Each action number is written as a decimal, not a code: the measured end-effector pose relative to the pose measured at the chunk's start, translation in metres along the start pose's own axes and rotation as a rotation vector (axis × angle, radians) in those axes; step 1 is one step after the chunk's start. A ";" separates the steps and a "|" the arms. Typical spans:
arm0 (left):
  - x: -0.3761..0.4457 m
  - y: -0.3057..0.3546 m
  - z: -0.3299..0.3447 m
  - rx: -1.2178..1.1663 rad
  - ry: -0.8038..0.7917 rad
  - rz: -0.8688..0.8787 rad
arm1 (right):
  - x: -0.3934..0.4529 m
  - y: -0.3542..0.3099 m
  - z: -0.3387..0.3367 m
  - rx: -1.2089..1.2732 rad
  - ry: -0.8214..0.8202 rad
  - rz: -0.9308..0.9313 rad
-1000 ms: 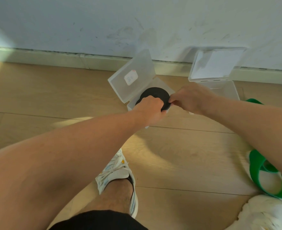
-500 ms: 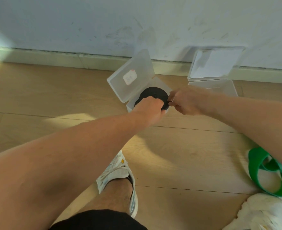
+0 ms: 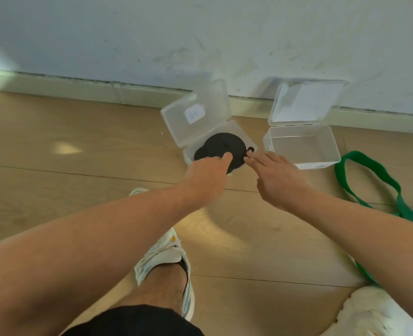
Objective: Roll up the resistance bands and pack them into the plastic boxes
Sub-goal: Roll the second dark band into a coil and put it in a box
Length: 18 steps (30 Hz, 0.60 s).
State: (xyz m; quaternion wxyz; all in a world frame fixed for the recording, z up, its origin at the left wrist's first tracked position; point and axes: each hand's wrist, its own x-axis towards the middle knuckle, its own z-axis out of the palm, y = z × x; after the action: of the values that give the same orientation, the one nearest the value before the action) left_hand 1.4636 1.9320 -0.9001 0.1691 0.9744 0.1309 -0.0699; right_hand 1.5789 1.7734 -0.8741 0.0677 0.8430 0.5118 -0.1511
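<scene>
Both hands are loosening off the coiled black rubber resistance band (image 3: 221, 149), which half a second ago they were pinching from either side; now it is lying flat in the left clear plastic box (image 3: 245, 139) just beyond the fingertips. Its loose tail is curling into a small loop at the coil's right edge.

The left hand (image 3: 206, 177) is resting with fingers partly curled over the near-left edge of the coil, thumb tip pressing on the top of the roll, so it is touching rather than gripping. The right hand (image 3: 277, 175) is spreading open, fingers extended and relaxed, holding nothing, with its fingertips just at the coil's right rim beside the loop.

That box's hinged lid (image 3: 197, 116), carrying a small whitish sticker, is standing tilted open beyond the left hand. Just to the right of the right hand, a second clear plastic box (image 3: 302, 146) is sitting open with its lid (image 3: 305, 103) propped up toward the white wall (image 3: 200, 40).

Further right of the right forearm, a green flat resistance band (image 3: 370, 170) is lying unrolled in a loose loop on the light wooden floor (image 3: 79, 154), partly hidden behind the arm. Nearer the body, below the hands, a white sneaker (image 3: 163, 258) is planted on the floor.
</scene>
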 end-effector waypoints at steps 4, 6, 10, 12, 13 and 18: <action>-0.003 -0.027 -0.005 -0.053 0.129 0.147 | -0.007 -0.009 -0.003 -0.005 0.065 -0.044; -0.006 -0.038 -0.005 -0.044 0.218 0.237 | -0.010 -0.008 -0.006 0.146 0.067 -0.007; -0.010 -0.046 -0.010 -0.271 0.319 0.120 | 0.005 0.002 -0.026 0.689 0.437 0.393; -0.006 -0.048 -0.011 -0.357 0.351 -0.082 | 0.023 0.011 -0.042 0.882 0.582 0.606; -0.003 -0.048 -0.011 -0.411 0.365 -0.186 | 0.033 0.017 -0.049 0.981 0.581 0.676; 0.007 -0.048 -0.016 -0.557 0.312 -0.381 | 0.061 0.027 -0.059 1.162 0.347 0.688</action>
State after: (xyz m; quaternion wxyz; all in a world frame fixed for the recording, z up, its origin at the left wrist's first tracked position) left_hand 1.4587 1.9831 -0.9019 0.3900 0.8480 0.3480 0.0876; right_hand 1.6395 1.8279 -0.8393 -0.4332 0.8687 0.0554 -0.2338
